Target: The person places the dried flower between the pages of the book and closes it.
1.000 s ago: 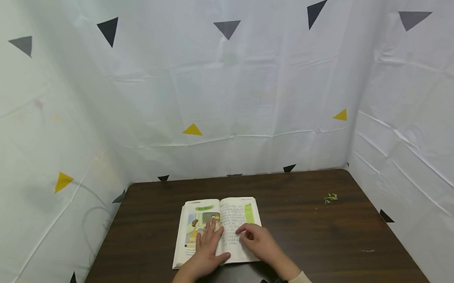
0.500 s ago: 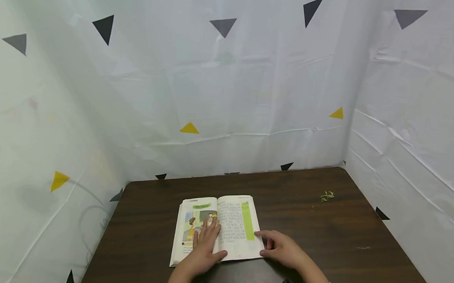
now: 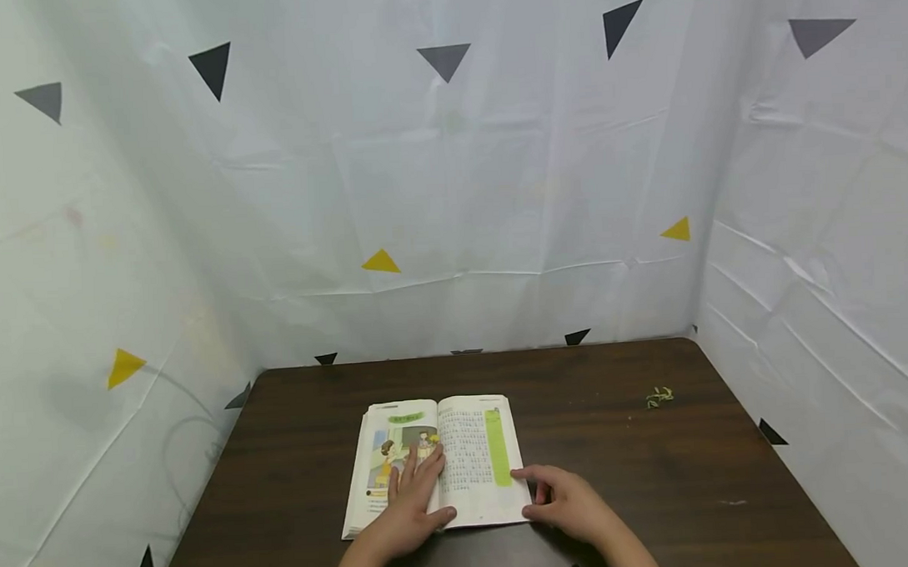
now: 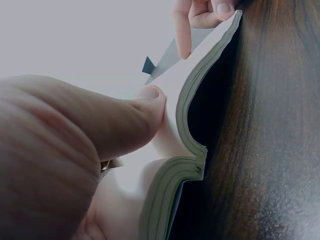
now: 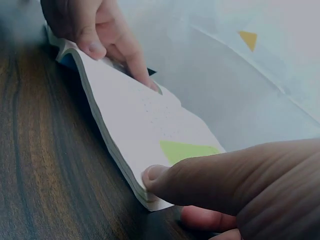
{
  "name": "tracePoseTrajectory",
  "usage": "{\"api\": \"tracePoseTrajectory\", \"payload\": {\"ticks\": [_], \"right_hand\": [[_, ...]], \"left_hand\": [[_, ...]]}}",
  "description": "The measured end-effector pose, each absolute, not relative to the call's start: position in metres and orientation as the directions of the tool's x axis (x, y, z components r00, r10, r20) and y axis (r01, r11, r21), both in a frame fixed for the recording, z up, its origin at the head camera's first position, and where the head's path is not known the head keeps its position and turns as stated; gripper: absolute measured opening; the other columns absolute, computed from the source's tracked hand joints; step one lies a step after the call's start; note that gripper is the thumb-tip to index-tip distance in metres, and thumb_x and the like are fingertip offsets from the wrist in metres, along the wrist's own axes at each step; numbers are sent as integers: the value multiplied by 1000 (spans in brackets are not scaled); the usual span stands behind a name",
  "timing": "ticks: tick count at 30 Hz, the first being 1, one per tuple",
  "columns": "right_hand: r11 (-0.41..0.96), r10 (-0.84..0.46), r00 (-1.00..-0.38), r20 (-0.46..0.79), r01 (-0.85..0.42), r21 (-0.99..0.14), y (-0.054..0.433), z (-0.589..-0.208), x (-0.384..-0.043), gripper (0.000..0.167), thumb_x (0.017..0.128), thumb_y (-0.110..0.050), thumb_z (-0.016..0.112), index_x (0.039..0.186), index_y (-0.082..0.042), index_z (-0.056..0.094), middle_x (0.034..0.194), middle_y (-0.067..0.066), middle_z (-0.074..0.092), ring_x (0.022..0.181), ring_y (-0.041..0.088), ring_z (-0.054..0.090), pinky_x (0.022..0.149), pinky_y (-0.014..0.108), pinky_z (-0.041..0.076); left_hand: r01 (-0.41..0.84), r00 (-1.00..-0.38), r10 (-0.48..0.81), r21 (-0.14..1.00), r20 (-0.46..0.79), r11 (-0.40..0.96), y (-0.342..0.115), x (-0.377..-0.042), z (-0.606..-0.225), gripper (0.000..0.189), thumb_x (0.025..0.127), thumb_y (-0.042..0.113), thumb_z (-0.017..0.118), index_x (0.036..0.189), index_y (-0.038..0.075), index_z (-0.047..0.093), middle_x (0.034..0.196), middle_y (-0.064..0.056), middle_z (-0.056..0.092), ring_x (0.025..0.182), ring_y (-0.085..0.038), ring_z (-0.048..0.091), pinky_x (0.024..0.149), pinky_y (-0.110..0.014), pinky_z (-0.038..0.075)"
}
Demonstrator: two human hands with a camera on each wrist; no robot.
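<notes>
An open book (image 3: pixel 480 504) lies on the dark wooden table, with a colour picture on its left page and rows of small print beside a green strip on its right page. My left hand (image 3: pixel 408 510) rests on the left page, fingers spread, the thumb (image 4: pixel 135 117) across the middle fold. At the book's right edge, my right hand (image 3: pixel 570 500) touches the right page: the index fingertip is near the strip's lower end and the thumb (image 5: pixel 185 180) is on the near corner. Its other fingers are curled beside the edge, partly hidden.
Small green plant-like scraps (image 3: pixel 660 397) lie at the right rear of the table (image 3: pixel 615 378). White sheeting (image 3: pixel 496 190) printed with black, grey and yellow triangles surrounds the back and sides.
My right hand has moved from over the middle of the right page out to its right edge, uncovering the print and green strip. The left hand stays on the book.
</notes>
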State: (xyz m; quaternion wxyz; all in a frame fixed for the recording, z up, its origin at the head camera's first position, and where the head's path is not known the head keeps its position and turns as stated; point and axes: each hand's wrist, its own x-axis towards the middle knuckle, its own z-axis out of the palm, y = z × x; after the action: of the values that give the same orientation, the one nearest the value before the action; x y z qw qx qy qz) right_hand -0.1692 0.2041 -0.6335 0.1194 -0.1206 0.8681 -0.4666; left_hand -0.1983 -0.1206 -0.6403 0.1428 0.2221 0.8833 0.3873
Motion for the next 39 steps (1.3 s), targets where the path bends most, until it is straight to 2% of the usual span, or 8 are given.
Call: {"api": "tracePoseTrajectory", "payload": {"ticks": [9,17,23,27,32,39], "right_hand": [[542,-300,-949,-97,-86,-836,207,-634,-172,51,90,-23,90,138,-20,75,84,-2,63,65,8,53,57,23,42],[598,-260,-964,-52,-118,-792,201,-641,-170,44,88,-29,92,131,-29,79,81,-7,61,65,5,51,58,24,41],[618,-242,-969,-44,-119,-777,197,-640,-167,43,88,-31,91,130,-27,81,79,-8,60,64,4,50,57,25,39],[643,-248,-968,-43,-131,-754,196,-639,-168,44,90,-35,90,133,-28,80,76,-12,59,63,2,48,57,23,39],[638,-275,-961,-19,-168,-752,197,-637,-171,53,86,-36,93,137,-28,79,74,-12,59,61,3,49,57,23,40],[694,-250,-968,-37,-152,-703,193,-638,-169,53,82,-41,94,133,-35,80,72,-13,56,60,4,47,55,25,38]], "left_hand": [[275,-862,498,740,-93,614,-118,-202,-640,88,100,34,78,172,12,32,185,-3,18,170,-44,-15,126,-76,-16],[268,-862,498,753,-91,601,-120,-200,-640,87,99,31,79,171,9,35,184,-8,20,170,-47,-13,125,-78,-16],[248,-860,498,763,-110,597,-121,-198,-641,87,99,30,79,171,10,34,185,-6,19,170,-46,-15,125,-77,-17],[255,-862,496,751,-109,609,-121,-198,-639,87,100,31,78,172,11,32,185,-6,18,170,-46,-14,125,-76,-17],[260,-863,495,754,-99,603,-121,-199,-635,87,101,31,77,172,11,32,185,-7,18,170,-46,-14,126,-75,-17],[264,-858,504,759,-97,595,-121,-196,-634,86,100,30,78,171,9,33,184,-9,19,169,-48,-14,124,-78,-17]]}}
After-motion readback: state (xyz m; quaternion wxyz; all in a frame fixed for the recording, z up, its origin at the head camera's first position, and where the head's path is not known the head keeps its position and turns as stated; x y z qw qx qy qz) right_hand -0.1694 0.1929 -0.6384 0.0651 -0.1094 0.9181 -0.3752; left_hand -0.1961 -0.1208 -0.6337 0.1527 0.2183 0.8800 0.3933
